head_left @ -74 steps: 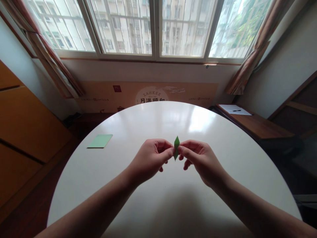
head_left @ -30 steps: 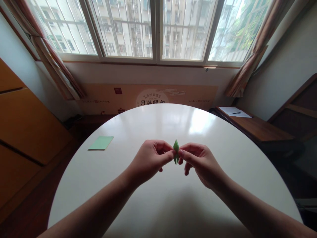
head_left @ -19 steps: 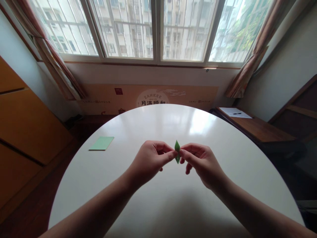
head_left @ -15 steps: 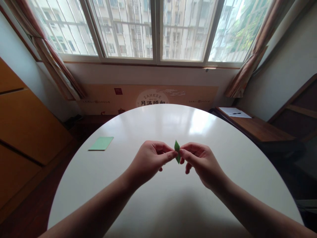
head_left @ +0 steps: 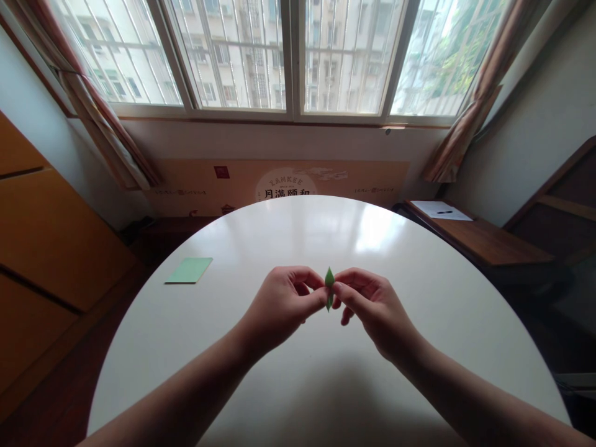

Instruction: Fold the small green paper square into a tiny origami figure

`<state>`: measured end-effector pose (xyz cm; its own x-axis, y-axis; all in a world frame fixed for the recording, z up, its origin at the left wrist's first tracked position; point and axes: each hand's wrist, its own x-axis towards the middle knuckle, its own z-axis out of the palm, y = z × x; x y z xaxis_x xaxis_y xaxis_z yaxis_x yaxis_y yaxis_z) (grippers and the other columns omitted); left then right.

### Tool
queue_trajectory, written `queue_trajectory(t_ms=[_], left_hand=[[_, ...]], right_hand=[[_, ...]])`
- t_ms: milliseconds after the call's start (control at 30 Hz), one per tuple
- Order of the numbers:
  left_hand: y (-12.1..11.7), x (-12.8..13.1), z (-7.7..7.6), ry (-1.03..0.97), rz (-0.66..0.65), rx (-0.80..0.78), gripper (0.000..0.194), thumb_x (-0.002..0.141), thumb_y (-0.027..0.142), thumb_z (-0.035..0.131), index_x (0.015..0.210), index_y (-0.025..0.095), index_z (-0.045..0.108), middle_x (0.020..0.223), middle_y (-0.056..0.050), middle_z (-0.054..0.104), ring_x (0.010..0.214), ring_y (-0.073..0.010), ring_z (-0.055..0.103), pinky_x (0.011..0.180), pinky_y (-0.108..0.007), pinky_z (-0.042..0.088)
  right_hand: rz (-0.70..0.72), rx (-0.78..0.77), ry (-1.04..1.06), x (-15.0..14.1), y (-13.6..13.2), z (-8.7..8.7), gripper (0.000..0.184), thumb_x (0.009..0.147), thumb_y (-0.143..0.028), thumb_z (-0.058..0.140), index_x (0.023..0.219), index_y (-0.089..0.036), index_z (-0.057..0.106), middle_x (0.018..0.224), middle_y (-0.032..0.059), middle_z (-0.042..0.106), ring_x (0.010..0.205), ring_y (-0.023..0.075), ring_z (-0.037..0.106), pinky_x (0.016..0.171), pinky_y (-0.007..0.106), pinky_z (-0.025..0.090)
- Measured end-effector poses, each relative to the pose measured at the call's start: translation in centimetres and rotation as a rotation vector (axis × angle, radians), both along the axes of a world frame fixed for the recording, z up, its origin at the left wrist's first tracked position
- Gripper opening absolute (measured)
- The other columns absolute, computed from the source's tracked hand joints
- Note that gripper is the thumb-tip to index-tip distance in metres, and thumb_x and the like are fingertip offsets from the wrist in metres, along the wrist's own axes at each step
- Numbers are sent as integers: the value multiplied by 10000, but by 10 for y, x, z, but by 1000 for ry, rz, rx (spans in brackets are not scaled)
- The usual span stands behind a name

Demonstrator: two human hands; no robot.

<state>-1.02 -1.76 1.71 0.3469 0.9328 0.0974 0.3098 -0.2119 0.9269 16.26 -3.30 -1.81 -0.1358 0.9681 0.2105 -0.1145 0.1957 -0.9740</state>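
Between my two hands, above the middle of the white table, is a small piece of folded green paper (head_left: 329,276) with a pointed top and bottom. My left hand (head_left: 291,298) pinches its left side between thumb and fingers. From the other side my right hand (head_left: 370,301) grips it the same way, its lower fingers curled beneath. The fingertips hide the paper's middle. A stack of light green square paper (head_left: 189,270) lies on the table at the left, apart from both hands.
The round white table (head_left: 233,230) fills most of the view. Beyond its right edge, a white sheet (head_left: 440,210) with a dark pen lies on a wooden surface (head_left: 507,239). An orange-brown cabinet (head_left: 51,248) stands at the left, and a barred window is behind.
Both hands and the folded green paper have shifted slightly left and a little lower in view. The paper looks more upright, and my hands are a bit closer together.
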Motion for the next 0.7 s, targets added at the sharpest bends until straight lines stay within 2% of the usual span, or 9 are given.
queue_trajectory(t_ms=[233, 433, 700], left_hand=[[2, -1, -5, 57, -1, 31, 195, 792, 329, 706, 750, 144, 746, 606, -23, 647, 530, -117, 516, 430, -192, 411], [1, 0, -5, 21, 17, 42, 154, 768, 297, 733, 806, 148, 749, 689, -37, 698, 559, -120, 533, 433, -187, 423], [6, 0, -1, -210, 23, -224, 111, 741, 252, 721, 751, 141, 720, 586, 15, 593, 518, -90, 478, 393, -156, 401]], right_hand=[[-20, -24, 29, 0, 2, 0, 135, 840, -291, 700, 790, -167, 715, 665, 20, 649, 624, 143, 590, 466, 209, 482], [-43, -13, 23, 0, 2, -3, 128, 847, -279, 703, 784, -169, 722, 678, 22, 660, 636, 136, 591, 490, 206, 472], [28, -80, -25, -1, 1, 2, 280, 842, -426, 730, 905, -154, 750, 749, 58, 691, 685, 165, 610, 460, 211, 472]])
